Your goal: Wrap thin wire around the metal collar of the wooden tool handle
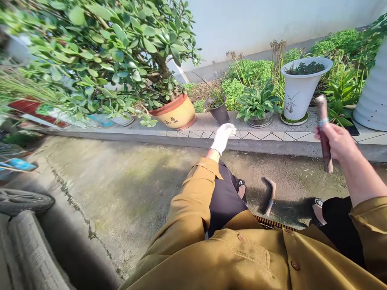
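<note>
My left hand (223,136) wears a white glove and reaches forward over my knee toward the tiled ledge (272,137), fingers loosely curled and holding nothing. It is nearest the small dark pot (219,112) with thin grass. My right hand (337,141) is bare and grips a brown wooden tool handle (324,137) with a metal band, held upright at the right. A small hoe-like tool (269,195) lies on the ground between my feet.
On the ledge stand a yellow pot (177,114) with a large jade plant (99,56), a leafy plant in a bowl (258,106), a tall white pot (300,86) and a white ribbed container (373,92). Cracked concrete ground (115,185) lies left; a tyre (24,201) is at far left.
</note>
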Tool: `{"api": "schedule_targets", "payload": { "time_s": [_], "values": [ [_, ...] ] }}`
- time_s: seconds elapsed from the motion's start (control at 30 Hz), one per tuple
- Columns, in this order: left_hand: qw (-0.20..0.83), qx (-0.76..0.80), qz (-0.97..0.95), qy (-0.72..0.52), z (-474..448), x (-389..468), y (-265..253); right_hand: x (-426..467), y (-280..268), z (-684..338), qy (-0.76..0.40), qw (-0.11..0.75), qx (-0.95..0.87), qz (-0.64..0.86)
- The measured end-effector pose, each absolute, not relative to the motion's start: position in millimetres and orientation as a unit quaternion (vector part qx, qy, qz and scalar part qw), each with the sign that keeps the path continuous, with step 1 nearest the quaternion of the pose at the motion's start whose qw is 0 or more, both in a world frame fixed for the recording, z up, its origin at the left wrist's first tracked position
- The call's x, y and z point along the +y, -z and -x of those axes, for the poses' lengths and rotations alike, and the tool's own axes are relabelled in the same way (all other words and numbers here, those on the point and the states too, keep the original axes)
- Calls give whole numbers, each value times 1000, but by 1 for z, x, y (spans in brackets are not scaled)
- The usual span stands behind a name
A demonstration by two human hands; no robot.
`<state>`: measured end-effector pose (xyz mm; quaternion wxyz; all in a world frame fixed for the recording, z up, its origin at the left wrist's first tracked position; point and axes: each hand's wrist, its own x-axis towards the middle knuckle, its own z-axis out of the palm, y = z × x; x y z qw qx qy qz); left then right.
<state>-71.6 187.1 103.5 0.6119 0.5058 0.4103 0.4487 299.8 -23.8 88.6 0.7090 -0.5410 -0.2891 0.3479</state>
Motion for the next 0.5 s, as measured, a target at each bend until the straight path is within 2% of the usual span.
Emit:
{"api": "schedule_targets", "payload": {
  "time_s": [0.1,0.2,0.37,0.5],
  "values": [
    [734,215,-563,-314,6,154,-98,-6,-91,-266,-450,565,-448,527],
    [821,142,-503,-231,-49,121,-85,9,-100,-240,-517,508,-496,477],
    [906,112,-392,-113,-79,107,-66,22,-109,-239,-600,524,-429,425],
    [905,115,-404,-64,-76,120,-61,25,-101,-259,-608,565,-345,438]
  ]
}}
